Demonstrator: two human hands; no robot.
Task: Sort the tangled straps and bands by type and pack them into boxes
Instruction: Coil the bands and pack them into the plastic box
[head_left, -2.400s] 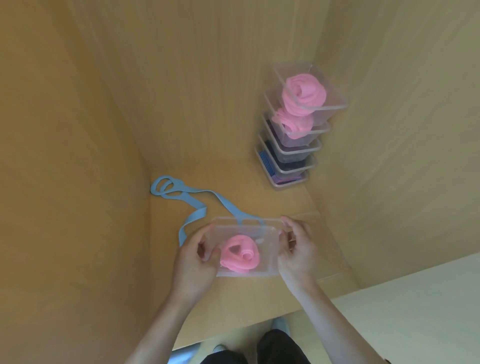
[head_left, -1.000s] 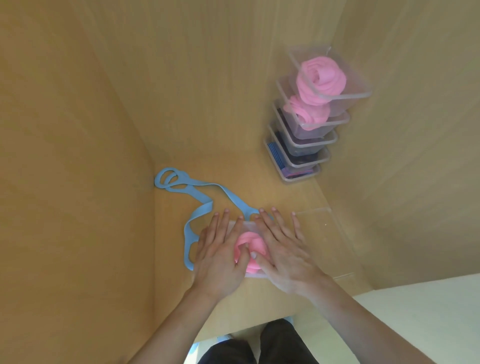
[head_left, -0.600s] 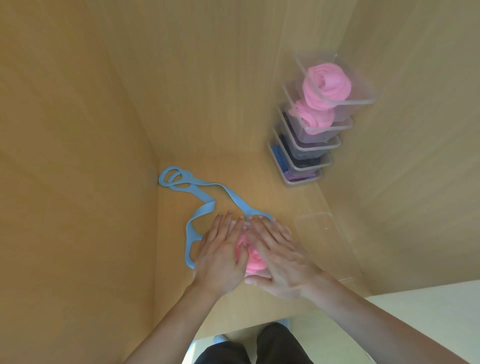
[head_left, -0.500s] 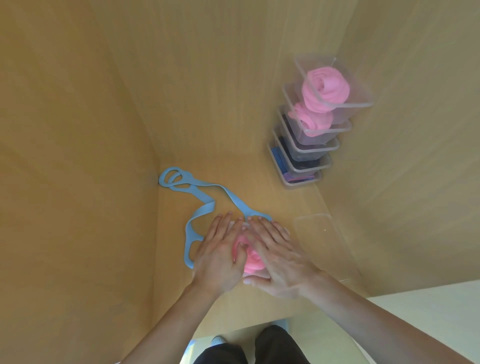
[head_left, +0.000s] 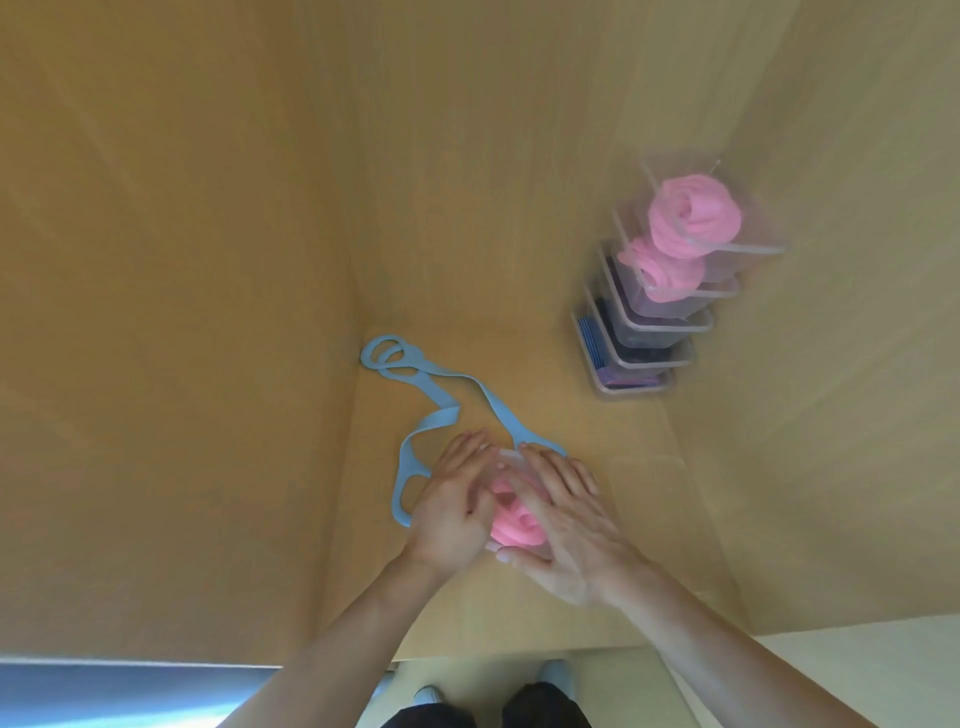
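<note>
**Both hands flat on the pink-band box**

We find the left hand (head_left: 457, 504) and right hand (head_left: 569, 519) side by side, fingers straight, pressing down on a clear box (head_left: 506, 458). It holds a rolled pink band (head_left: 511, 525) and sits near-centre on the surface (head_left: 519, 364). A blue strap (head_left: 436, 405) trails far-left of it. A stack of boxes (head_left: 654, 322) stands far right.

The shelf (head_left: 524, 364) bears blue strap (head_left: 441, 418), stacked boxes (head_left: 649, 332), pink-band box (head_left: 508, 457).

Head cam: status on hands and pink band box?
Left hand and right hand flat, pressing on clear box. Pink rolled band showing between them. Light blue strap loose at far edge.
</note>
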